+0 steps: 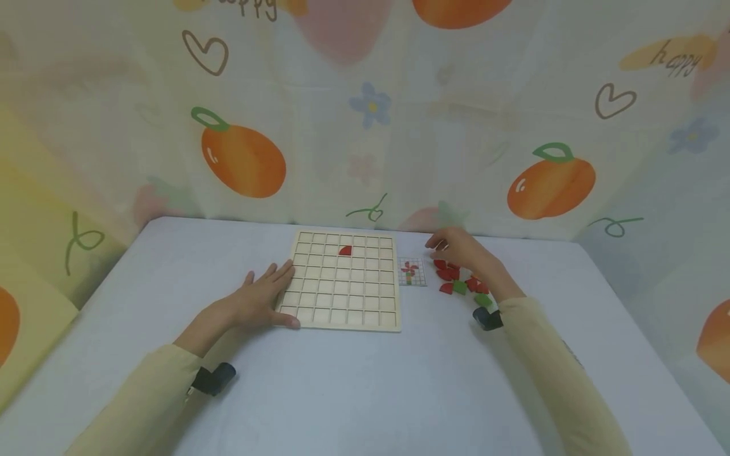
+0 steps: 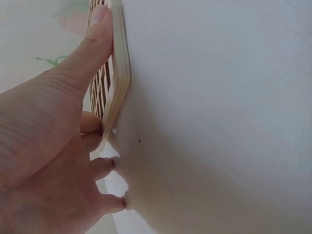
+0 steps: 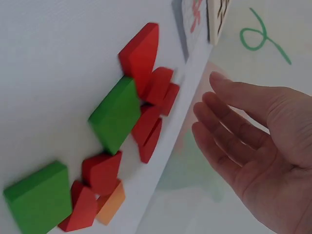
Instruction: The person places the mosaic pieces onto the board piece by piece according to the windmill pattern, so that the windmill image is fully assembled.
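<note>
A square wooden grid board [image 1: 353, 294] lies on the table, with one red quarter-round piece [image 1: 345, 251] in a cell near its far side. My left hand [image 1: 259, 305] rests at the board's left edge, thumb over the near corner; in the left wrist view some fingertips touch the tabletop beside it. Above a loose pile on the right hovers my right hand [image 1: 461, 248], its relaxed fingers holding nothing. The right wrist view shows red pieces [image 3: 141, 56], green pieces [image 3: 117, 116] and an orange piece [image 3: 111, 202] below the hand.
Between the board and the pile lies a small pattern card [image 1: 419, 278] printed with a red and green figure on a grid. A white cloth covers the table [image 1: 342, 392]. Behind its far edge hangs a fruit-printed curtain [image 1: 319, 145].
</note>
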`<state>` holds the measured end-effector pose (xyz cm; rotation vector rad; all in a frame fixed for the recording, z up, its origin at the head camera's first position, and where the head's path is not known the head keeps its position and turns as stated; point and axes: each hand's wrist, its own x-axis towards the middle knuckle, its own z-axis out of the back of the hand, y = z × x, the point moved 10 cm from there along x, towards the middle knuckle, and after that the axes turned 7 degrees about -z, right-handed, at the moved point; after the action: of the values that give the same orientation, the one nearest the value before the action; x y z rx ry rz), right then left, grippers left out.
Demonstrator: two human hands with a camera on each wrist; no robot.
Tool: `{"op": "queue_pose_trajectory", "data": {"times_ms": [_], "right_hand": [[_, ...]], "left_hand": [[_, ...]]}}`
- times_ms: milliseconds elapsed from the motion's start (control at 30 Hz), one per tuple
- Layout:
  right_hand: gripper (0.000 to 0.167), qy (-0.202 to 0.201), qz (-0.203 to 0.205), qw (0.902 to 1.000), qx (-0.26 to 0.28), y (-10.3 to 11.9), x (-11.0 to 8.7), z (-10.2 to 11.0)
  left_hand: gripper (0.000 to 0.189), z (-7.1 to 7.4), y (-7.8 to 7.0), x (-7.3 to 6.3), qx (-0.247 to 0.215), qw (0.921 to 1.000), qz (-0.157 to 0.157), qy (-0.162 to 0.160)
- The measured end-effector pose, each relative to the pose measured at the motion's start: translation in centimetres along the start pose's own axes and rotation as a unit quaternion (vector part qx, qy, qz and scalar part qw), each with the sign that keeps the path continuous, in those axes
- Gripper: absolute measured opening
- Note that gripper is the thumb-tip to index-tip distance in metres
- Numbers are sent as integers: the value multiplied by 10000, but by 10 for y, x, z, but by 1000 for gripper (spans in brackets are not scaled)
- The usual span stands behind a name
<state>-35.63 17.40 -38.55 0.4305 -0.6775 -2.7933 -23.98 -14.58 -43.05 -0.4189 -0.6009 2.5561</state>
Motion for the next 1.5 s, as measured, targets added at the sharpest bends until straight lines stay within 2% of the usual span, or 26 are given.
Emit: {"op": "queue_pose_trajectory", "data": {"times_ms": [233,433,733,967,1200,1500], "right_hand": [[29,73,-309,9995,25,-19,-6,0],[32,178,-415,9990,-49,-24,-10,-4],[30,100,6,9999,-47,-25,-10,-8],[27,-1,-188,9998,-96,-28,-7,-6],[26,-27,-125,9999,-41,-22,-8,-7],[23,-277,-70,9996,-61,-11,-4,-3]], "left_hand": [[118,0,1,1,23,10000,5,-31],[118,0,1,0,-34,10000,9,-89],[118,0,0,-1,-126,9998,-35,-159],[117,0,1,-1,-122,9997,-64,-195],[118,0,3,-3,-120,9998,-17,-136],[119,-1,4,-1,-174,9996,-99,-183]]}}
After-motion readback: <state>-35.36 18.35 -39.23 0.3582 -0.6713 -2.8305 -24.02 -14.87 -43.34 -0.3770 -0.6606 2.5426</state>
